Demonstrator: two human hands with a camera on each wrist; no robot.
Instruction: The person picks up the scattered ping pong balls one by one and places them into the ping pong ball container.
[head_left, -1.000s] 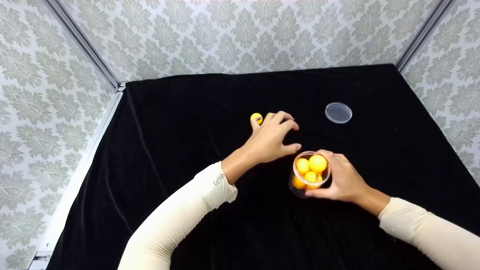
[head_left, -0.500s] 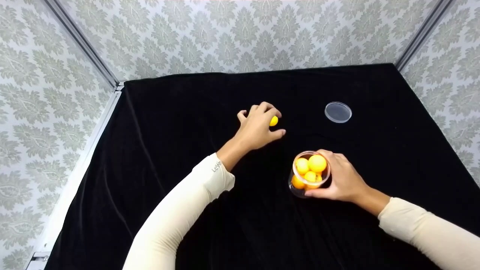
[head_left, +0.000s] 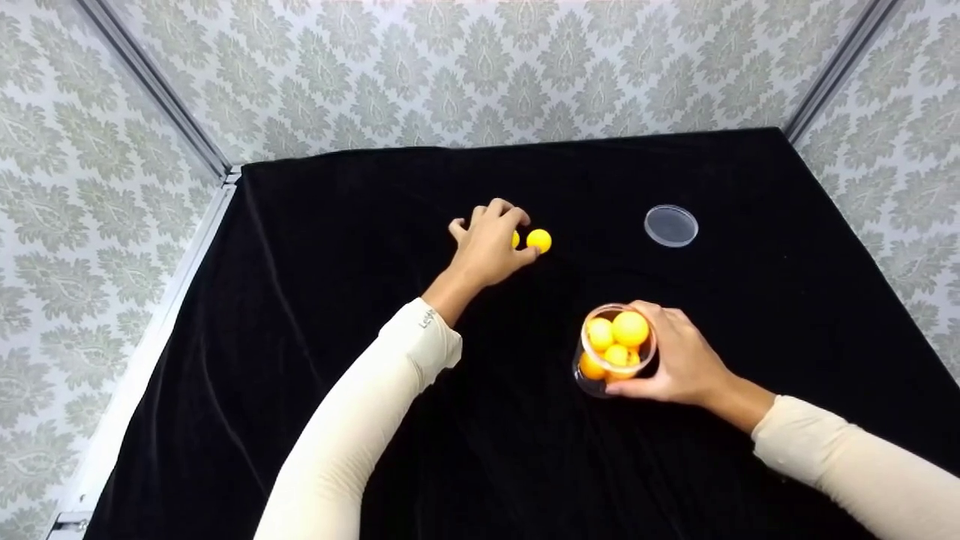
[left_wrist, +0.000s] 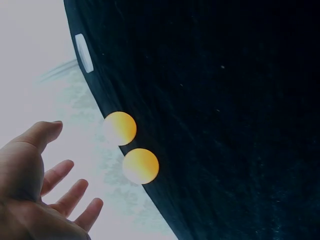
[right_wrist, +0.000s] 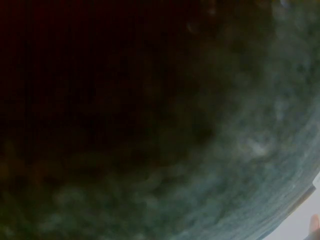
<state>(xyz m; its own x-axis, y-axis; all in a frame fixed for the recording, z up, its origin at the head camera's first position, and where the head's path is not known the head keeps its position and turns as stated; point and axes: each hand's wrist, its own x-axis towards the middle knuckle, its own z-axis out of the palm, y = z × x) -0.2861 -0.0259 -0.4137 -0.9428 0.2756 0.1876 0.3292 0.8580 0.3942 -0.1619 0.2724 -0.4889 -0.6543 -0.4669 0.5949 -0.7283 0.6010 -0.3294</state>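
Observation:
My left hand (head_left: 486, 244) is over the black cloth with its fingers spread and slightly bent. A yellow-orange ping-pong ball (head_left: 539, 241) lies by its thumb tip, and a second ball (head_left: 515, 239) is partly hidden behind the hand. In the left wrist view the two balls, one nearer (left_wrist: 141, 166) and one farther (left_wrist: 120, 128), stand apart from the fingers (left_wrist: 70, 197). My right hand (head_left: 679, 364) grips a clear round jar (head_left: 583, 360) from its right side. Several orange balls (head_left: 630, 328) fill the open jar, which tilts slightly. The right wrist view is dark and blurred.
A clear round lid (head_left: 671, 226) lies flat on the black cloth (head_left: 360, 247) at the back right. Patterned wall panels (head_left: 480, 75) close off the back and both sides. A pale frame edge (head_left: 142, 360) runs along the left of the table.
My left hand has moved left and slightly away from the jar, bringing both loose balls into sight on its right side. The right hand keeps its hold on the jar.

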